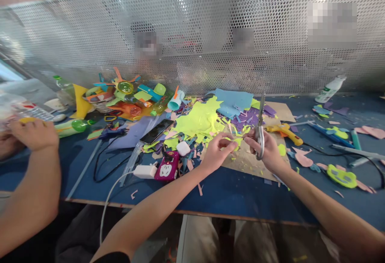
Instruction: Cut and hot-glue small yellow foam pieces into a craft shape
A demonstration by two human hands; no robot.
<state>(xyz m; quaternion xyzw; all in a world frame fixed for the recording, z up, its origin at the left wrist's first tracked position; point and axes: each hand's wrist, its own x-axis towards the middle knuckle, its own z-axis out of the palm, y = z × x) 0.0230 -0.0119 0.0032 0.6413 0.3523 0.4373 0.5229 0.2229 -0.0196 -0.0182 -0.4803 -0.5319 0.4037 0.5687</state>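
Note:
My right hand (269,148) is wrapped around a pair of metal scissors (260,134), whose blades point up and away from me. Just left of it, my left hand (219,150) is closed in a pinch at a small yellow-green piece (237,143), partly hidden by the fingers. The fingertips of both hands nearly meet over a brown sheet (249,166) dotted with tiny clippings. A large jagged yellow-green sheet (200,118) lies beyond my left hand, among many coloured scraps. Close to my right hand rests a yellow glue gun (285,132).
Left of the scraps are a phone (157,131), a magenta power adapter (167,167) and a white charger (144,171). A co-worker's hand (36,134) is at far left, near bottles and coloured pieces. A white bottle (331,89) stands before the perforated metal screen (204,66).

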